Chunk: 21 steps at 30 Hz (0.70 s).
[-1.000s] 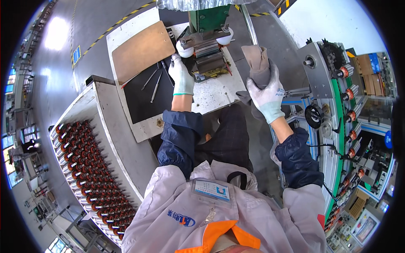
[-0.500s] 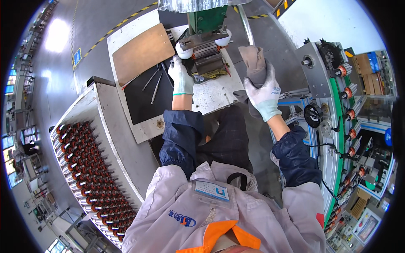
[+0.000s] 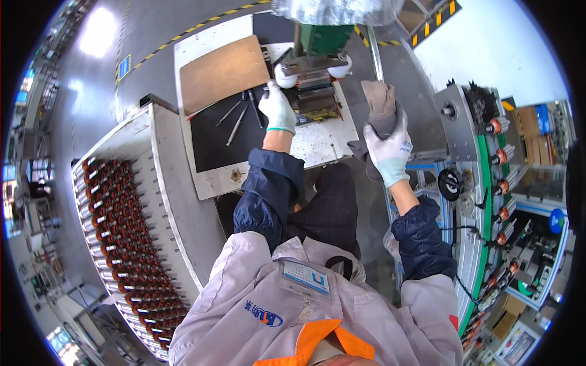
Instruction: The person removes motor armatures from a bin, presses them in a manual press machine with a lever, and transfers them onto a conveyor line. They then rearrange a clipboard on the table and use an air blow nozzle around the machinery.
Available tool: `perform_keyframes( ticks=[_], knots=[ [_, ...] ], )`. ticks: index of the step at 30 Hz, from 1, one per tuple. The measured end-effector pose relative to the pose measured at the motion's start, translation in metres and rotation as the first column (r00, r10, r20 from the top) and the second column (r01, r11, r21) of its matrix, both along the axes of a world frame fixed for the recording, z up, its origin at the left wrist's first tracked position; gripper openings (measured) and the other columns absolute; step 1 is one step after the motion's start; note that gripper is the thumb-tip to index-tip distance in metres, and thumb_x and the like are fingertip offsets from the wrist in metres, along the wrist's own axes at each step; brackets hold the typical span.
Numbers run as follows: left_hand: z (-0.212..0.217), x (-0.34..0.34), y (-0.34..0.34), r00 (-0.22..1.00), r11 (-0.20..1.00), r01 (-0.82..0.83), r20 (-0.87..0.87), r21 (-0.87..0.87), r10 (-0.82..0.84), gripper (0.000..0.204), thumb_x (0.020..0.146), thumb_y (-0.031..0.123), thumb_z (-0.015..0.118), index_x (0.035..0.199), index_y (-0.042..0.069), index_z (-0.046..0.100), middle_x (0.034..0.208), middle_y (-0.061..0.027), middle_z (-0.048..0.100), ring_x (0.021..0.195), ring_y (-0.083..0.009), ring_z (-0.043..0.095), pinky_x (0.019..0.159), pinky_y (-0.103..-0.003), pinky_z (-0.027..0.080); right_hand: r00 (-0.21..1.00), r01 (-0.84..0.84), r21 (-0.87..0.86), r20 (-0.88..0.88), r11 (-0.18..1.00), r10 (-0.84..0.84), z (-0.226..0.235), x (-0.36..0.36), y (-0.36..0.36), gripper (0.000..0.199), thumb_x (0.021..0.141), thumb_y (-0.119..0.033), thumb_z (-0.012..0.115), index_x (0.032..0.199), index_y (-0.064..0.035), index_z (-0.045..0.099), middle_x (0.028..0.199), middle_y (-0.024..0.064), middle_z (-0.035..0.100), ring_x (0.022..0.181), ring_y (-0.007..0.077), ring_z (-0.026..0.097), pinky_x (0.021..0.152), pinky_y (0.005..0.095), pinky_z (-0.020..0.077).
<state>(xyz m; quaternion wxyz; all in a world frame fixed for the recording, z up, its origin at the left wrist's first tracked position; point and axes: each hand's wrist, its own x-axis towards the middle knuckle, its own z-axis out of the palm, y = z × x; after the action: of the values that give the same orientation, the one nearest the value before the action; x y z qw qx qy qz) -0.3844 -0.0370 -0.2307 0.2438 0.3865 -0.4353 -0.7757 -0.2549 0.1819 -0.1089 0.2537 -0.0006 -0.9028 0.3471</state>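
Right hand [image 3: 389,149] fingers clamped on a brown rag [image 3: 379,105], right of the press [image 3: 314,67]; left hand [image 3: 278,110] fingers together, resting at the press base on the tabletop [image 3: 317,143].

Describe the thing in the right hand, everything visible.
The rag is a limp, brownish-grey piece of cloth, crumpled and creased, looking worn or soiled. The gloved right hand grips its lower part, so the upper end stands bunched above the fingers and a short dark end hangs below the palm. It is held up beside the bench, right of the small green press, apart from both. Only the glove touches it.
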Motion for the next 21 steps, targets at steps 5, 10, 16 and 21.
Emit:
perform_keyframes(
  ticks=[5,10,16,21],
  knots=[
    [0.013,-0.008,0.007,0.899,0.885,0.427,-0.196,0.187,-0.392,0.026,0.08,0.024,0.073,0.104,0.016,0.066,0.087,-0.0029,0.063,0.077,-0.0188,0.061,0.068,-0.037,0.05,0.973,-0.038,0.183,0.229,0.982,-0.005,0.029,0.018,0.041,0.092,0.076,-0.042,0.079,0.143,0.0053,0.037,0.136,0.0329,0.05,0.127,0.0448,0.051,0.106,0.0458,0.0426],
    [-0.009,0.006,-0.015,0.893,0.864,0.45,-0.08,0.226,-0.444,0.049,0.103,0.047,0.032,0.115,0.01,0.063,0.099,-0.0092,0.07,0.084,-0.0279,0.069,0.071,-0.043,0.058,0.961,-0.25,0.064,-0.105,0.966,0.256,0.184,0.022,0.058,0.092,0.083,-0.05,0.073,0.143,0.0091,0.036,0.137,0.0331,0.05,0.13,0.0433,0.049,0.109,0.0442,0.0405],
    [-0.006,0.051,-0.04,0.834,0.811,0.527,-0.339,0.254,-0.435,0.057,0.105,0.049,0.028,0.115,0.002,0.058,0.12,-0.0184,0.063,0.111,-0.0352,0.063,0.095,-0.051,0.054,0.974,-0.21,-0.81,-0.127,0.547,0.185,0.248,-0.052,0.112,0.036,0.098,-0.031,0.053,0.119,-0.004,0.063,0.107,0.0053,0.067,0.093,0.0162,0.061,0.085,0.0365,0.0488],
    [-0.008,0.128,-0.026,0.671,0.619,0.726,-0.112,0.301,-0.733,0.043,0.102,0.048,0.047,0.103,0.007,0.061,0.096,-0.0109,0.067,0.086,-0.0297,0.066,0.074,-0.053,0.057,0.569,-0.326,-0.358,0.665,0.875,0.484,0.032,-0.057,0.101,0.044,0.084,-0.042,0.073,0.097,0.0011,0.072,0.083,0.0079,0.07,0.074,0.0169,0.06,0.07,0.0341,0.0502]
  ],
)
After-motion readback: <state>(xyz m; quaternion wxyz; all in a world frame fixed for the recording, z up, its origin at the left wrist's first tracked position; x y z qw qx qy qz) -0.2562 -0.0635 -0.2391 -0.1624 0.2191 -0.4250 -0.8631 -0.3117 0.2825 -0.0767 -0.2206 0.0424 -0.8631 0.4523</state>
